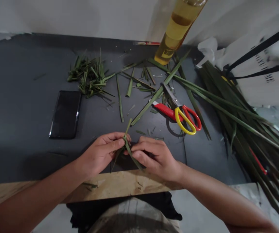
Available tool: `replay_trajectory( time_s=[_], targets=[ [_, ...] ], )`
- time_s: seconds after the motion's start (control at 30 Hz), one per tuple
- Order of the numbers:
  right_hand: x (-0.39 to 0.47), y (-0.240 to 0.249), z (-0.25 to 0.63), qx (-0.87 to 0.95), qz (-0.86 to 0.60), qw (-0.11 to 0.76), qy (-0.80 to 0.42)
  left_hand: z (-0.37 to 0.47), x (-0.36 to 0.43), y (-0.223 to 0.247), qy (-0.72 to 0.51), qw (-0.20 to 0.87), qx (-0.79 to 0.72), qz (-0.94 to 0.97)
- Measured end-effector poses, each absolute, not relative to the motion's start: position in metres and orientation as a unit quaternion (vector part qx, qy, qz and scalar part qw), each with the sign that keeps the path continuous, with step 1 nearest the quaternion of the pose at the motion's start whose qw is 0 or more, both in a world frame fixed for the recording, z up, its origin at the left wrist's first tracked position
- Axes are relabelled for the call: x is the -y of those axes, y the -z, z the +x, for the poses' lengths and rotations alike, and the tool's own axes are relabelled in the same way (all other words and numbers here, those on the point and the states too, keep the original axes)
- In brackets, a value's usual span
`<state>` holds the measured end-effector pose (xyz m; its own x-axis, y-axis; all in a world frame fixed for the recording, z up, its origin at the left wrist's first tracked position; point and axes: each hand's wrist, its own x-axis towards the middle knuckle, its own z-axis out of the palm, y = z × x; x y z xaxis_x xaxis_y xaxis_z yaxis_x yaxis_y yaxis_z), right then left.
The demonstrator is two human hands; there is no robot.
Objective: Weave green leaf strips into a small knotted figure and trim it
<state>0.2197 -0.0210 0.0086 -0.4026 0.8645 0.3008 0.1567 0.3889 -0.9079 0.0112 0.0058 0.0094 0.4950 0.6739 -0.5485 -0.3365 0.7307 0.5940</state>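
Near the table's front edge, my left hand (105, 150) pinches a folded green leaf strip (128, 146) between thumb and fingers. One narrow end of the strip points up and away; other ends hang down toward the wooden edge. Close beside it, my right hand (155, 157) has its fingers curled, with thumb and forefinger closed at the hanging leaf end. The exact fold under my fingertips is hidden. Beyond my hands lie scissors (186, 121) with one yellow and one red handle, partly over a red utility knife (166, 111).
A pile of leaf pieces (91, 77) lies behind a black phone (65, 115). Loose strips and scraps surround the scissors. A bottle of yellow liquid (175, 30) stands at the back. Long leaves (241, 119) overhang the right side beside a white bag (273, 74).
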Motion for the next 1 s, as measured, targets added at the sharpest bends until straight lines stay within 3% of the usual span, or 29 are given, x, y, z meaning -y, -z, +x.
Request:
replay_trajectory(
  time_s=[0.3, 0.8, 1.0],
  targets=[
    [0.02, -0.009, 0.22, 0.744, -0.375, 0.448, -0.325, 0.01, -0.007, -0.009, -0.309, 0.853, -0.369, 0.201],
    [0.011, -0.003, 0.227, 0.764, -0.425, 0.423, -0.239, 0.01, -0.007, -0.007, -0.312, 0.847, -0.389, 0.185],
    [0.005, 0.004, 0.23, 0.765, -0.415, 0.404, -0.282, 0.011, -0.009, -0.006, -0.308, 0.857, -0.378, 0.164]
  ],
)
